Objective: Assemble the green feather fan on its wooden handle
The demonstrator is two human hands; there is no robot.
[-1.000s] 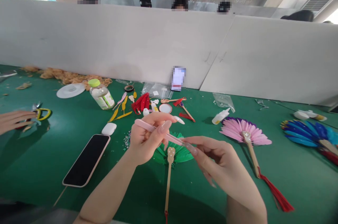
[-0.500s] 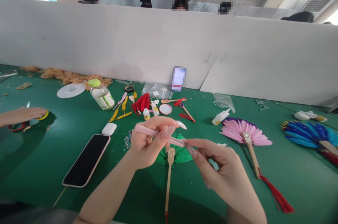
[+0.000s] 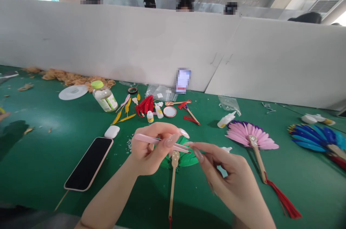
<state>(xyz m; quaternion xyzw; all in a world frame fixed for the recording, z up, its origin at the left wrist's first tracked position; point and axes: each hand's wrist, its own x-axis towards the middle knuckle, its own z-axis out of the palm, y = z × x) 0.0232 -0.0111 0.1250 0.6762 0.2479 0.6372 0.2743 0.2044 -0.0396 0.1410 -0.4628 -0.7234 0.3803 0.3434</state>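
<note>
Pink tweezers [image 3: 147, 139] lie in the grip of my left hand [image 3: 146, 155], their tips slightly apart and pointing right. At those tips, the thumb and forefinger of my right hand [image 3: 229, 167] are pinched together; anything between them is too small to make out. Both hands hover over a green feather fan [image 3: 186, 160] on the table, partly hiding it. Its wooden handle [image 3: 172, 189] points toward me, with pale dots on the wide head and red thread at the lower end. Tiny loose beads [image 3: 129, 145] are scattered beside my left hand.
Left of me lie a phone [image 3: 89, 164] and a white earbud case [image 3: 111, 131]. Behind stand a green-capped bottle [image 3: 105, 97] and small glue bottles [image 3: 159, 111], near red feathers [image 3: 145, 106]. A pink fan [image 3: 251, 137] and a blue fan [image 3: 313, 138] lie right.
The tweezers have tilted a little and their tips have spread, drawing slightly back from my right fingertips. A co-worker's hand with a yellow ring-shaped thing has withdrawn to the left edge.
</note>
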